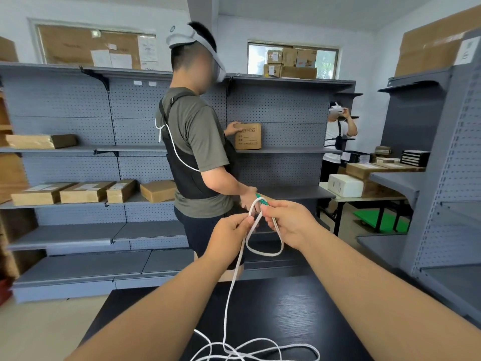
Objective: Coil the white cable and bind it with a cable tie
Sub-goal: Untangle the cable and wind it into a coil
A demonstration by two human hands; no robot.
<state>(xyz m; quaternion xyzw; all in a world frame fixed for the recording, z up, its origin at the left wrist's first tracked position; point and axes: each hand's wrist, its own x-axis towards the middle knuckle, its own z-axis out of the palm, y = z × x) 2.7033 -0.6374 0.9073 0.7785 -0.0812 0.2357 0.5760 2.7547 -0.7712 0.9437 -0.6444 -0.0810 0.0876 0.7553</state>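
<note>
I hold a flat white cable [230,287] up in front of me above a black table [286,308]. My right hand [289,221] pinches the cable's end, where a green connector [261,200] sticks out above my fingers. One small loop [264,252] of cable hangs below that hand. My left hand [229,231] pinches the cable just left of the right hand. From there the cable drops to the table and lies in loose loops [260,351] at the near edge. No cable tie is visible.
A person in a green shirt [200,152] stands right behind the table, facing grey shelving [78,149] that carries cardboard boxes. A second grey shelf unit [447,178] stands close on the right. Another person [338,131] is at the back beside a table with boxes.
</note>
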